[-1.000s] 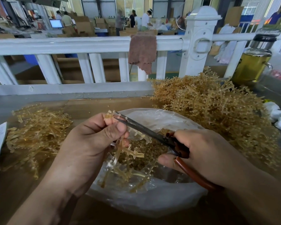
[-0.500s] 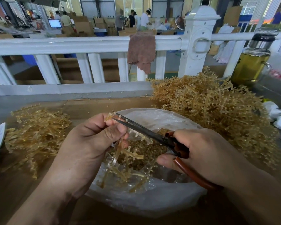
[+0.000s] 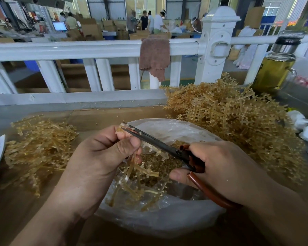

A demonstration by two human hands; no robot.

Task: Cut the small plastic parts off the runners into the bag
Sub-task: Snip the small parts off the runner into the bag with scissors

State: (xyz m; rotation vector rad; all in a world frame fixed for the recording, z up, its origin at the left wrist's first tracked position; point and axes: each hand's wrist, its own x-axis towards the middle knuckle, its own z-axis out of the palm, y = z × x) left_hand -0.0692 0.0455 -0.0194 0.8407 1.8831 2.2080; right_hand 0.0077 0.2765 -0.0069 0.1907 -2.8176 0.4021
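My left hand [image 3: 103,157] grips an amber plastic runner [image 3: 137,167] over the open clear bag [image 3: 167,217]; the runner's branches hang down into the bag. My right hand [image 3: 220,166] holds brown-handled scissors [image 3: 156,142], whose dark blades point up-left and lie along the top row of small parts by my left fingertips. Loose cut parts [image 3: 158,162] lie inside the bag.
A big heap of uncut amber runners [image 3: 229,118] fills the right side. A smaller pile of stripped runners [image 3: 37,148] lies on the left. A white railing [image 3: 96,48] with a brown cloth [image 3: 155,55] runs behind. A glass bottle [image 3: 276,68] stands far right.
The scissor blades have closed a little and slid along the runner's top row. My hands stay almost in the same place above the bag.
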